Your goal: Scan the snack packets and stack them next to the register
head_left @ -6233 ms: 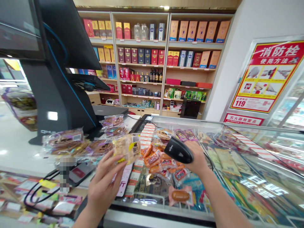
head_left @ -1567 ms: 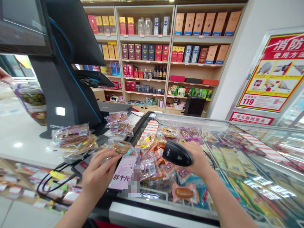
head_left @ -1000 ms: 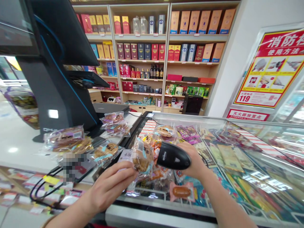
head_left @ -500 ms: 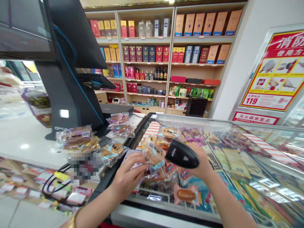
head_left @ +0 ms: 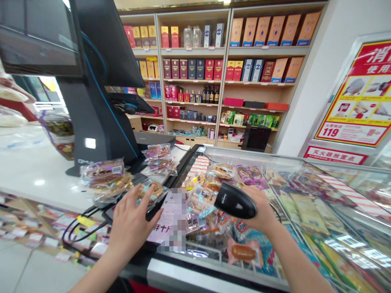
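Note:
My right hand (head_left: 259,205) is wrapped round a black barcode scanner (head_left: 234,200), held over a heap of small snack packets (head_left: 203,199) on a glass counter (head_left: 305,195). My left hand (head_left: 132,219) hovers with fingers spread and nothing in it. Its fingertips reach a clear packet of round biscuits (head_left: 151,191) at the counter's left edge. A pink printed card (head_left: 171,215) lies just right of that hand.
A black checkout terminal (head_left: 91,93) with its screen stands at the left. Bagged biscuits (head_left: 105,179) are stacked at its foot, with black cables (head_left: 79,228) below. Shelves of boxed goods (head_left: 220,61) fill the back wall. A red poster (head_left: 357,97) hangs at the right.
My left hand has let go of the biscuit packet it held by the scanner and moved left, fingers now spread. The scanner hand has barely shifted.

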`<state>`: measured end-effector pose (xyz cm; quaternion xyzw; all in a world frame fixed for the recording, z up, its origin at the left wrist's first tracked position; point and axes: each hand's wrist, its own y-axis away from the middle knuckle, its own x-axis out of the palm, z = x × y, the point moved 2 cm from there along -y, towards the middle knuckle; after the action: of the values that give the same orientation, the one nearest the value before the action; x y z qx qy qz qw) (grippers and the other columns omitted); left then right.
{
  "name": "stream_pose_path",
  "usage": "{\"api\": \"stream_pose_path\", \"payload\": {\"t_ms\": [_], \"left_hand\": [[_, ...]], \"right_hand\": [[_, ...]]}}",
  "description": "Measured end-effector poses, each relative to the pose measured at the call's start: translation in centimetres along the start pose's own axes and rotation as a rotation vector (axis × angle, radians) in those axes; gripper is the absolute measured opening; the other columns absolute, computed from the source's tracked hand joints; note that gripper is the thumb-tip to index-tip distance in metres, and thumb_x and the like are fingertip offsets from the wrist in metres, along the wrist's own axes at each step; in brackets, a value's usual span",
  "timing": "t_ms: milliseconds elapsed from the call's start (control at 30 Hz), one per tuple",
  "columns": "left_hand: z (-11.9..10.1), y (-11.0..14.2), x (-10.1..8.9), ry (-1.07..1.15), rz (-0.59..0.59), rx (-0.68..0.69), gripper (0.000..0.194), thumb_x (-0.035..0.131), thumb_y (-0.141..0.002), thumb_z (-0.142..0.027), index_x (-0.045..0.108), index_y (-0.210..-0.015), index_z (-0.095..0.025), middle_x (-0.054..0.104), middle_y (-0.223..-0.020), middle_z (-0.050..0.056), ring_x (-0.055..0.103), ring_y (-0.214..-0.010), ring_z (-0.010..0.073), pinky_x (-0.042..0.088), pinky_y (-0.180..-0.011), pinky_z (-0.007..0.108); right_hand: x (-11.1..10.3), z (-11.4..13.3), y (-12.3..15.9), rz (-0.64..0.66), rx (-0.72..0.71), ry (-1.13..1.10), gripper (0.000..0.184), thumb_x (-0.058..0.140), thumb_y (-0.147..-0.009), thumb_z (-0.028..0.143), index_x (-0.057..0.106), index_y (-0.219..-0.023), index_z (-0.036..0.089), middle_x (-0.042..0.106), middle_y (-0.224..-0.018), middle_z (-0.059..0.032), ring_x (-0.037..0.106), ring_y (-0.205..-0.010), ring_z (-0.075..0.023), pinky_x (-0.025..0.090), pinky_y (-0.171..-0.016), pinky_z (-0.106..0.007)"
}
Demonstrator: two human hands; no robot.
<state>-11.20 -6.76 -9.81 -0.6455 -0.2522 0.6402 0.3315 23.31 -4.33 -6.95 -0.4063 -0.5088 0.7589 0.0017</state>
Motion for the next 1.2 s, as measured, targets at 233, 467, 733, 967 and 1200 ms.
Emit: {"api": "stream_pose_path", "payload": {"t_ms": [233,467,733,967,1200], "left_hand": [[1.0,-0.6,0.9,-0.066,0.181,0.012,0.04,0.046,-0.087,-0.029,0.067,-0.12,-0.021,0.065,-0.125,0.017,0.057,-0.116,0.037,0.049,-0.087,0.055],[2.2,-0.7,1.0,0.101,-0.023,0.149,0.038,0.045,-0.087,-0.019,0.069,-0.117,-0.024,0.068,-0.115,0.012,0.062,-0.104,0.0286,0.054,-0.086,0.045],[-0.7,-1.1,-0.8,0.369,-0.189,0.382,0.044,0.046,-0.087,-0.003,0.066,-0.118,-0.027,0.063,-0.121,0.008,0.048,-0.13,0.0253,0.048,-0.105,0.043],[-3.7,-0.7,-2.2,0.461,-0.143,0.563,0.049,0.047,-0.088,-0.002,0.061,-0.128,-0.027,0.062,-0.126,0.008,0.043,-0.135,0.0256,0.044,-0.109,0.042],[-5.4,-0.6,-2.8,0.458,-0.085,0.624,0.048,0.04,-0.092,-0.006,0.059,-0.131,-0.027,0.065,-0.121,0.007,0.045,-0.134,0.0232,0.043,-0.111,0.04]], "right_hand": [[0.2,-0.2,0.1,0.012,0.005,0.013,0.022,0.059,-0.079,0.04,0.063,-0.092,0.022,0.065,-0.071,-0.004,0.059,-0.064,-0.0196,0.042,-0.06,-0.033],[0.0,-0.1,-0.1,0.011,0.002,0.027,0.024,0.059,-0.079,0.043,0.062,-0.089,0.022,0.064,-0.069,-0.0034,0.059,-0.062,-0.0195,0.043,-0.059,-0.033],[0.0,0.1,-0.1,-0.003,0.004,0.014,0.026,0.06,-0.08,0.047,0.063,-0.088,0.022,0.062,-0.067,-0.0028,0.059,-0.062,-0.0191,0.043,-0.059,-0.033],[-0.4,0.3,-0.3,-0.081,-0.009,0.009,0.027,0.058,-0.082,0.046,0.064,-0.093,0.022,0.068,-0.076,-0.0053,0.063,-0.069,-0.0211,0.046,-0.064,-0.035],[-0.6,0.2,-0.3,-0.127,0.019,0.032,0.03,0.057,-0.082,0.052,0.063,-0.084,0.023,0.066,-0.073,-0.0057,0.063,-0.068,-0.022,0.048,-0.064,-0.036]]}}
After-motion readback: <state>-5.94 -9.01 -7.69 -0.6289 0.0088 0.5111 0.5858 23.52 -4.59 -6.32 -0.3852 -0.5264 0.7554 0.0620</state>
